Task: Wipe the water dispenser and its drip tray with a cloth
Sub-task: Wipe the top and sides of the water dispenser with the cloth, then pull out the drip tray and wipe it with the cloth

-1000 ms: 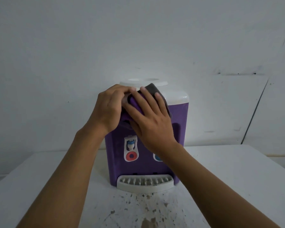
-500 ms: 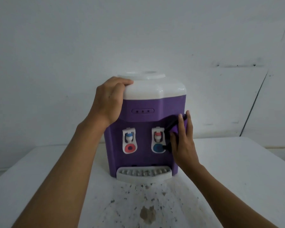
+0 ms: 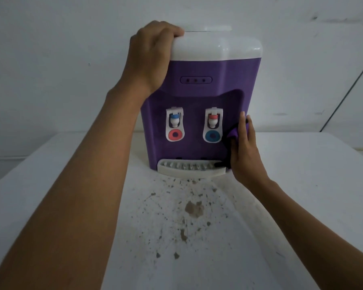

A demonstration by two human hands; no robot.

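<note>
A purple water dispenser (image 3: 197, 97) with a white top stands on a white table. Its two taps sit in the front recess, and a white drip tray (image 3: 189, 168) juts out at its foot. My left hand (image 3: 149, 53) grips the top left corner of the white lid. With its fingers straight, my right hand (image 3: 244, 147) presses a purple cloth (image 3: 232, 136) against the dispenser's lower right front edge, just above the tray's right end. Most of the cloth is hidden behind that hand.
The white table (image 3: 302, 185) has chipped, flaking paint (image 3: 193, 210) in front of the tray. A white wall stands close behind the dispenser. The table's left edge falls away at the far left.
My right hand slid the cloth from the upper front of the dispenser down its right front edge to just above the tray. My left hand stayed on the lid's top left corner.
</note>
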